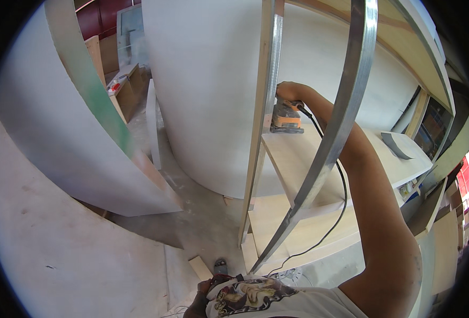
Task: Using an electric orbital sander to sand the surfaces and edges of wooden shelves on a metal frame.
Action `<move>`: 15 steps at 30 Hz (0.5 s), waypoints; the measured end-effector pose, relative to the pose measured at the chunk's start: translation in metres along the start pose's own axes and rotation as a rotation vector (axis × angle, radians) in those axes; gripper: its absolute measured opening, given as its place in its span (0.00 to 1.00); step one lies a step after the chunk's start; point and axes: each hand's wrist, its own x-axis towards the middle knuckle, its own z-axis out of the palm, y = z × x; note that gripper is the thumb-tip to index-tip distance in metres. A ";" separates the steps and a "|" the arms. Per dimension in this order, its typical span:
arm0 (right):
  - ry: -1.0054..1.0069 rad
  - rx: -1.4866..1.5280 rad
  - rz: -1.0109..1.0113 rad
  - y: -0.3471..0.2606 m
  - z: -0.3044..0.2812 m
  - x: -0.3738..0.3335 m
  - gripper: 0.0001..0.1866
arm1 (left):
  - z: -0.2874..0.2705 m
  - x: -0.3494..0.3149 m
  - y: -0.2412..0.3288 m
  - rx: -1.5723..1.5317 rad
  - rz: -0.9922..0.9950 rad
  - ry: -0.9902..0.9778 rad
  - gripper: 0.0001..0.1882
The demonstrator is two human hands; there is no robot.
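White curved panels (202,95) rise around the workshop floor (205,222), and beside them I reach through an open frame to a pale shelf (298,151). At its far left end stands my sander (287,117), upright with its pad down, and the fingers of my right hand (288,91) are wrapped over its top. To sand well here, I judge, the pad wants to lie flat on the wood, with light, even pressure and slow overlapping passes; tipping it at that edge could round the corner or gouge a hollow. With my arm stretched behind the metal bar (354,79), leaning too hard seems an easy mistake, and the cord (345,193), sagging past the bar, is best given slack, away from the pad. I cannot be sure the pad fully touches the shelf, nor whether the motor runs. My fingertips are hard to make out beside the post (261,106). Low down by my shirt (277,297), my left hand (205,286) is small and dark; I cannot tell whether its fingers grasp anything.
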 end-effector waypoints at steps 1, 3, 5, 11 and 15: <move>0.004 -0.155 -0.125 -0.011 0.001 -0.002 0.17 | -0.001 -0.003 -0.006 -0.007 -0.008 0.013 0.12; 0.007 -0.350 -0.241 -0.004 -0.002 -0.007 0.14 | -0.003 0.008 -0.002 0.018 0.004 0.025 0.13; -0.003 -0.354 -0.189 -0.008 0.000 -0.018 0.15 | -0.009 0.011 0.000 0.012 0.041 0.012 0.14; -0.005 -0.343 -0.170 -0.015 -0.010 -0.053 0.16 | -0.016 0.024 0.001 0.033 0.052 0.004 0.18; -0.004 -0.422 -0.191 -0.016 -0.013 -0.088 0.16 | -0.024 0.032 0.008 0.050 0.061 -0.025 0.20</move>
